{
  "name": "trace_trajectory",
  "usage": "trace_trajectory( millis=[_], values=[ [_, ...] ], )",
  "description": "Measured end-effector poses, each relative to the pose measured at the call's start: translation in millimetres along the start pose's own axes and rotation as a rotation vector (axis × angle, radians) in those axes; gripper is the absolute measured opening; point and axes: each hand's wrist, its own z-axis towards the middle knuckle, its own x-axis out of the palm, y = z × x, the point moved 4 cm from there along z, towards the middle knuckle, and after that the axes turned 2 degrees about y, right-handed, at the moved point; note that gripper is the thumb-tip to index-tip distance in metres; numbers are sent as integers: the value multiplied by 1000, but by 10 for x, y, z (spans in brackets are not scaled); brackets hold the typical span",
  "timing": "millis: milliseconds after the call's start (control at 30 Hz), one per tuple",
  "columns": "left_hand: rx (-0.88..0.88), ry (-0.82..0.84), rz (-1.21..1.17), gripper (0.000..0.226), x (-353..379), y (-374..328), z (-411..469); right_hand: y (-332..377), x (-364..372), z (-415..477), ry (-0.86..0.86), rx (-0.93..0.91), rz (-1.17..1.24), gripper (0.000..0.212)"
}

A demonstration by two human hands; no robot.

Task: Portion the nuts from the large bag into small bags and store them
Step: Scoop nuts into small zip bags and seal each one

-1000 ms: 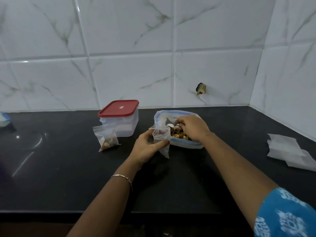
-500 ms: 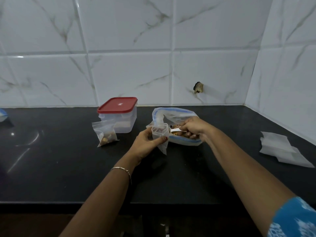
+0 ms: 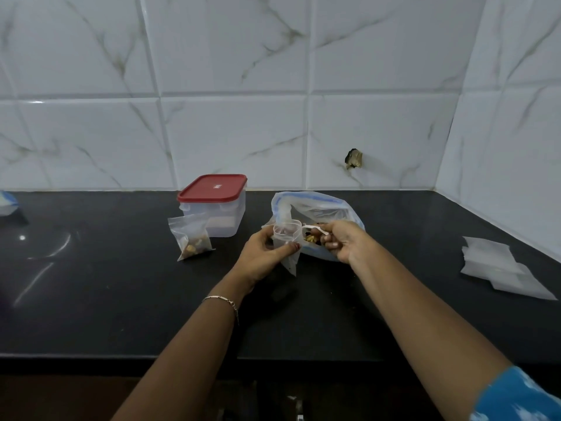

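Seen from the head camera, two hands meet at frame centre. The left hand [image 3: 263, 257] curls round one open small bag [image 3: 287, 243], held upright just in front of the one large bag [image 3: 321, 206] on the black counter [image 3: 121, 299]. The right hand [image 3: 344, 242] pinches one white spoon [image 3: 314, 229] at the small bag's rim. The large bag's nuts [image 3: 310, 237] are mostly hidden behind the hands. At centre left, one filled small bag [image 3: 192, 240] stands against one red-lidded container [image 3: 214, 205]. At right lies a pile of flat empty bags [image 3: 498, 265]; their number is unclear. A blue-white item [image 3: 7, 203] is cut off at the left edge.

White grey-veined tile walls [image 3: 230, 141], corner at right, glossy black countertop [image 3: 106, 299], dark chipped hole [image 3: 353, 158] in one tile
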Motion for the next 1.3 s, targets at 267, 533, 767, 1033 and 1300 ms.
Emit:
trace_trajectory(
  millis=[267, 533, 767, 1033, 1300],
  values=[
    [83, -173, 307, 48, -115, 38, 52, 180, -89, -279, -31, -77, 40, 18],
    [44, -188, 396, 61, -113, 42, 44, 357, -93, -579, 46, -115, 37, 17],
    [48, -247, 333, 61, -127, 0, 1, 396, 59, -742, 69, -167, -90, 14],
    [42, -233, 277, 60, -136, 10, -9, 425, 153, -825, 30, -214, -282, 16],
    [44, -215, 248, 54, -105, -12, -17, 507, 338, -905, -78, -541, -852, 20]
  ],
)
